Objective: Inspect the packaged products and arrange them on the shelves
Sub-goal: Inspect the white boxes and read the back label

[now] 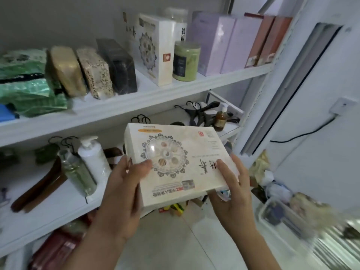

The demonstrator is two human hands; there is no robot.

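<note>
1. I hold the cream box (181, 162) flat and face up in front of the middle shelf (48, 209), with bare floor tiles (165, 240) below my wrists. My left hand (124, 191) curls round its left edge, thumb on top. My right hand (231, 193) grips the near right corner.
2. On the upper shelf (116, 112) a matching box (155, 49) stands upright, just beside a green jar (186, 61). A white pump bottle (93, 158) stands near my left hand.
3. The blurred things at lower right are perhaps plastic bins (282, 213).
</note>
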